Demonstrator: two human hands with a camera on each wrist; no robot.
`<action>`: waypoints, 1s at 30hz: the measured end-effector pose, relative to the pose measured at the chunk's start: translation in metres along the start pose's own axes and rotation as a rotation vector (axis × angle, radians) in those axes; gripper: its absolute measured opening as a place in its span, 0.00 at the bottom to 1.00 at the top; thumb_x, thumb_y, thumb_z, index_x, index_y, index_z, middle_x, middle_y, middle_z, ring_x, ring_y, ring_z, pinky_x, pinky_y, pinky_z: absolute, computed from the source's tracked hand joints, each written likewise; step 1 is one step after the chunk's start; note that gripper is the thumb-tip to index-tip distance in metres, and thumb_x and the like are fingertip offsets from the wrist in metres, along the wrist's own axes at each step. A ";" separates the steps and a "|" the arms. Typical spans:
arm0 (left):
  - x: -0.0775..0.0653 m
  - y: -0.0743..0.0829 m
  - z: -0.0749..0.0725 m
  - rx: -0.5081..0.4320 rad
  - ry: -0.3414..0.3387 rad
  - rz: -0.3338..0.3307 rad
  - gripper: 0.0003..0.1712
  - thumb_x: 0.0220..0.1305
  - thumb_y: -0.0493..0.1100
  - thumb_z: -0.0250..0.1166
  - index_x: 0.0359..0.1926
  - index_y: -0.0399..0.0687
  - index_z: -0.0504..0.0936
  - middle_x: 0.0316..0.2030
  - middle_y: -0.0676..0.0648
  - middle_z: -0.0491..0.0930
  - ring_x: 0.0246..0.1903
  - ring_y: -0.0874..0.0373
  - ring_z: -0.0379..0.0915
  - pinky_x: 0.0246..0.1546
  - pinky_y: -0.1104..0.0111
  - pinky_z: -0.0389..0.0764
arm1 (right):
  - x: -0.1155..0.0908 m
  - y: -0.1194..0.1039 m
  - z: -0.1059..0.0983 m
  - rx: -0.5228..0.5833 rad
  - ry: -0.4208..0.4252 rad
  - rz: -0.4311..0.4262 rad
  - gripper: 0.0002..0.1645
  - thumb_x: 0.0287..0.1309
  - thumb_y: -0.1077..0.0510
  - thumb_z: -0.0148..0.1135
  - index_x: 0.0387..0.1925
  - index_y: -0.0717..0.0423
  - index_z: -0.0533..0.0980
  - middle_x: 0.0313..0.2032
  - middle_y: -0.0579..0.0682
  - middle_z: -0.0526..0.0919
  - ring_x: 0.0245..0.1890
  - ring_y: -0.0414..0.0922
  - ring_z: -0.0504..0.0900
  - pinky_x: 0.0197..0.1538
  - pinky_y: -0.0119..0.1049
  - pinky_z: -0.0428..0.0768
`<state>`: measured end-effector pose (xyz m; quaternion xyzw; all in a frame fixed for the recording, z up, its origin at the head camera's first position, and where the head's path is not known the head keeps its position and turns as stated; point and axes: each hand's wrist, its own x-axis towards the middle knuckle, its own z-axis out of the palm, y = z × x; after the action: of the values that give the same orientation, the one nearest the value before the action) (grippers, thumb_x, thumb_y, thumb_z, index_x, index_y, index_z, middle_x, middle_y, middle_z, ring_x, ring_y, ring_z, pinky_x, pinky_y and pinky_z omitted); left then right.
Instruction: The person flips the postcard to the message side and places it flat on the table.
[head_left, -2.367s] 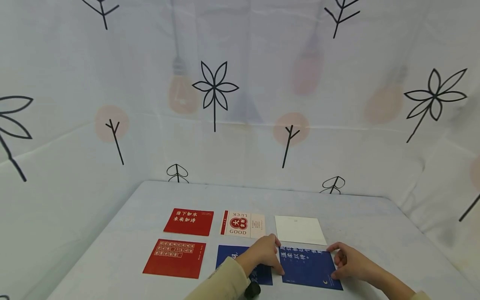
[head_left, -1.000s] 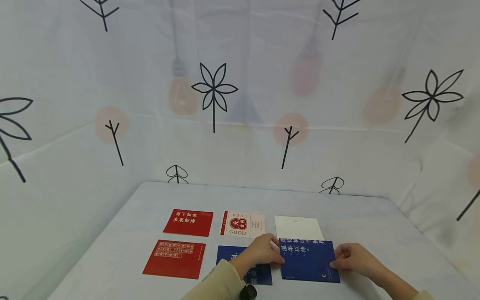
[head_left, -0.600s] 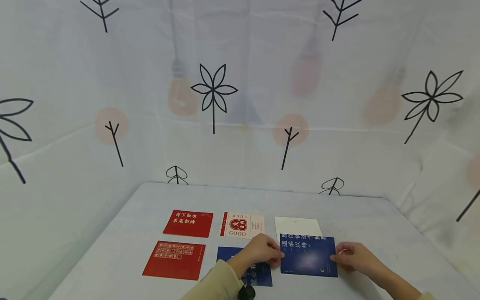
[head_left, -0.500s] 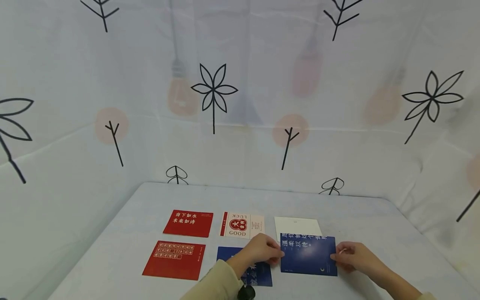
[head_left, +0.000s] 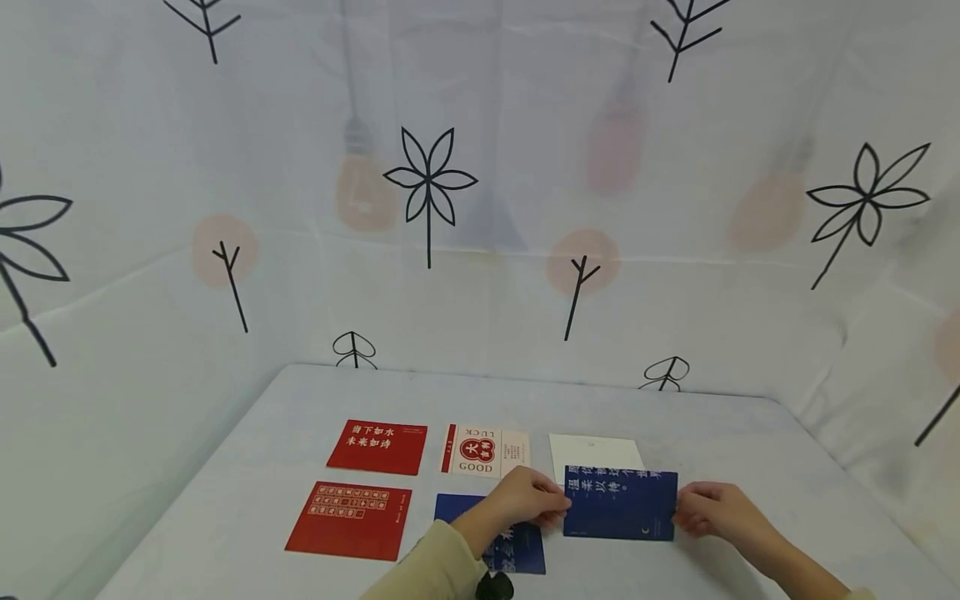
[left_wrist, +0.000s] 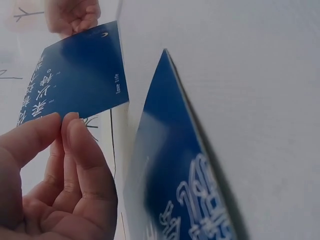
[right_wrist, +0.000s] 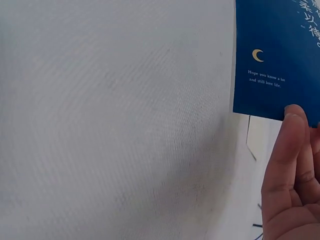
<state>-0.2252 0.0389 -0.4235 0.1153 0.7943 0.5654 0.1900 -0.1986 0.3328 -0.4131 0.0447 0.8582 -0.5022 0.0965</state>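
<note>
A blue postcard (head_left: 619, 505) with white characters and a small yellow moon is held up off the table, tilted toward me. My left hand (head_left: 526, 502) pinches its left edge between thumb and forefinger, plain in the left wrist view at the hand (left_wrist: 65, 175). At the opposite edge my right hand (head_left: 723, 517) grips the card with thumb and fingertips; the right wrist view shows the thumb (right_wrist: 290, 145) against the card's border. A second blue postcard (head_left: 517, 546) lies under my left forearm, partly hidden. Behind the held card lies a white card (head_left: 596, 452), its front edge covered.
On the white table (head_left: 202, 517) lie a red card with white writing (head_left: 377, 447), a red card with a grid of small boxes (head_left: 348, 521), and a cream card with a red emblem (head_left: 487, 450). A patterned white cloth (head_left: 487, 300) hangs behind the table.
Both hands have lifted the blue postcard from the table and tilted it up, so it overlaps the white card's front edge. It has shifted slightly right in the last half second.
</note>
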 end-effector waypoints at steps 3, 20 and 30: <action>0.000 0.001 0.001 -0.008 0.013 -0.003 0.05 0.56 0.40 0.68 0.29 0.41 0.84 0.21 0.51 0.80 0.20 0.61 0.76 0.25 0.68 0.80 | -0.001 -0.003 0.003 0.017 0.062 0.039 0.16 0.60 0.62 0.47 0.36 0.74 0.75 0.26 0.54 0.81 0.28 0.46 0.79 0.32 0.38 0.81; 0.004 -0.001 0.002 -0.165 0.016 -0.028 0.05 0.57 0.36 0.66 0.33 0.37 0.85 0.24 0.46 0.83 0.24 0.58 0.80 0.28 0.67 0.82 | -0.004 0.000 -0.006 0.190 -0.006 0.019 0.15 0.63 0.63 0.45 0.34 0.72 0.76 0.28 0.54 0.83 0.28 0.44 0.81 0.34 0.35 0.81; 0.005 0.000 0.003 -0.181 0.022 -0.035 0.07 0.59 0.37 0.64 0.34 0.36 0.84 0.25 0.46 0.82 0.25 0.59 0.80 0.29 0.67 0.82 | -0.006 0.002 -0.006 0.229 -0.035 -0.011 0.15 0.63 0.64 0.45 0.34 0.73 0.76 0.28 0.54 0.83 0.28 0.43 0.82 0.34 0.35 0.81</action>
<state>-0.2280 0.0432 -0.4255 0.0776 0.7438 0.6327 0.2009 -0.1934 0.3389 -0.4110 0.0421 0.7937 -0.5981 0.1031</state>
